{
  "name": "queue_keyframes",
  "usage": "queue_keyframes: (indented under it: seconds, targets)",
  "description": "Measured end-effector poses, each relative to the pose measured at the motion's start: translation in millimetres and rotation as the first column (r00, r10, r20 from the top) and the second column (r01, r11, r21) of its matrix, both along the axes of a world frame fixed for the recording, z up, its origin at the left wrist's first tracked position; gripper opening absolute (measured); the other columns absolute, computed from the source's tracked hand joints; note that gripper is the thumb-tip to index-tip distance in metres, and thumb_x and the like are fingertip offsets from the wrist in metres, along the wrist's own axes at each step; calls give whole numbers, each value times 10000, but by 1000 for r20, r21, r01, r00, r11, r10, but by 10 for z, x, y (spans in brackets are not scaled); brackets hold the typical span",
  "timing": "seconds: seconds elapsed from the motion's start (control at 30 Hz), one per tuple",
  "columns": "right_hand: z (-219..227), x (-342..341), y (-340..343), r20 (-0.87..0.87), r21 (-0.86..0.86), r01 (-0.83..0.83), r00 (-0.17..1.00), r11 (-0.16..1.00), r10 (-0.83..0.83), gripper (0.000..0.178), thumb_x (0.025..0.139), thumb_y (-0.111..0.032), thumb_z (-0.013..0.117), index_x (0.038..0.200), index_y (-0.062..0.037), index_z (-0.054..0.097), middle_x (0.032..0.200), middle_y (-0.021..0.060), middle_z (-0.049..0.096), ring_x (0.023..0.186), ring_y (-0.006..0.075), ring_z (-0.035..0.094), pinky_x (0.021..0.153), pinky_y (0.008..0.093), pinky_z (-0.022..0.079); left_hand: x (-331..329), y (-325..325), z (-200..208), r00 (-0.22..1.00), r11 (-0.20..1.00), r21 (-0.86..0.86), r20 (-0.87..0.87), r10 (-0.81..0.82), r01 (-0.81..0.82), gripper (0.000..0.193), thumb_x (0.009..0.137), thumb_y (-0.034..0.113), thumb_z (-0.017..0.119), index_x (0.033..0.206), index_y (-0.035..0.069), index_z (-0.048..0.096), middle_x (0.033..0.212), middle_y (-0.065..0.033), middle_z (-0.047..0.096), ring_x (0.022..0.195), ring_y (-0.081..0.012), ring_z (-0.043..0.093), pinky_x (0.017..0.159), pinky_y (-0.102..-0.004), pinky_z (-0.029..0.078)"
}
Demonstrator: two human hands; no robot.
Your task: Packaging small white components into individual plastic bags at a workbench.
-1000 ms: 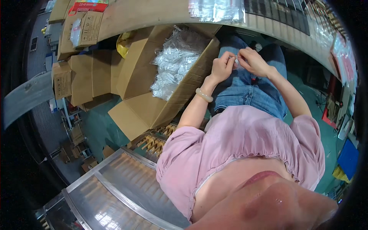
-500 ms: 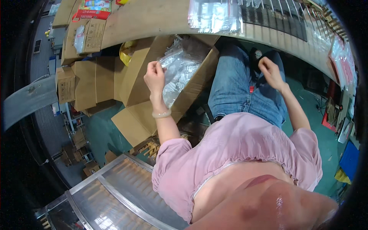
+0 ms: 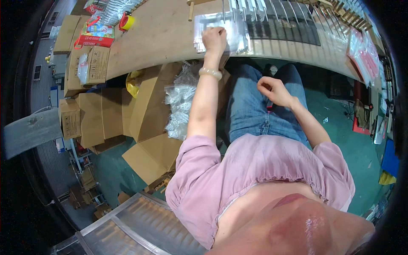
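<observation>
My left hand [image 3: 213,39], a pale bangle on its wrist, rests over a stack of clear plastic bags [image 3: 239,36] on the table. Its fingers are bent and drawn together; whatever is between them is hidden. Above my lap hovers my right hand [image 3: 275,91], loosely curled, thumb near the forefinger, with nothing visible in it. Left of my legs, an open cardboard box [image 3: 146,108] holds many filled clear plastic bags [image 3: 177,106]. My left forearm covers part of the box.
Along the far table [image 3: 163,44] lie white-handled metal rods [image 3: 255,9] in a row. Pink-and-clear packages [image 3: 364,57] sit at its right end. A red carton [image 3: 97,34] and yellow tape roll [image 3: 126,22] are at the left. A metal-framed clear panel [image 3: 140,225] stands behind my left elbow.
My left hand has gone from above the cardboard box to the bag stack on the table, up and to the right. My right hand has shifted slightly left and down over my lap.
</observation>
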State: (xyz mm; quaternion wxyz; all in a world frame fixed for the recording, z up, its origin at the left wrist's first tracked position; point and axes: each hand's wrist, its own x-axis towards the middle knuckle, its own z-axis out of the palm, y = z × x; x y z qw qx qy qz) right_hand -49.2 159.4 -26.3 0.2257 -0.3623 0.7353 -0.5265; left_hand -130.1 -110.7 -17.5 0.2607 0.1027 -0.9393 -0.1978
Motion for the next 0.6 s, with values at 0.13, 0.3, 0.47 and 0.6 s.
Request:
queue_keyframes:
  seconds: [0.13, 0.3, 0.47, 0.6]
  targets:
    - [-142, -132, -94, 272, -97, 286, 929, 953, -251, 172, 869, -161, 620, 888, 9, 614, 752, 32, 611, 686, 92, 536, 629, 258, 444, 708, 287, 98, 981, 962, -205, -41, -190, 178, 35, 748, 130, 680, 770, 108, 696, 739, -102, 629, 712, -299, 589, 681, -403, 460]
    - [107, -292, -379, 425, 49, 271, 865, 961, -266, 172, 874, -165, 631, 865, 3, 662, 723, -11, 602, 678, 47, 520, 623, 215, 435, 1460, 735, 164, 955, 919, -323, -113, -274, 225, 77, 756, 67, 671, 829, 91, 660, 785, -60, 581, 721, -266, 534, 638, -369, 451]
    - [-92, -290, -390, 358, 3, 196, 916, 981, -184, 149, 877, -136, 624, 839, 3, 661, 723, -16, 607, 681, 47, 537, 638, 202, 443, 1606, 798, 91, 964, 938, -279, -106, -243, 205, 105, 746, 49, 670, 846, 75, 657, 782, -58, 571, 716, -270, 529, 644, -365, 452]
    - [-70, -327, -343, 432, -103, 213, 889, 972, -149, 158, 880, -145, 627, 837, 5, 658, 751, -11, 621, 700, 47, 548, 638, 198, 441, 1591, 868, 88, 965, 954, -224, -122, -231, 200, 128, 752, 51, 687, 877, 72, 667, 798, -49, 606, 741, -223, 569, 653, -325, 466]
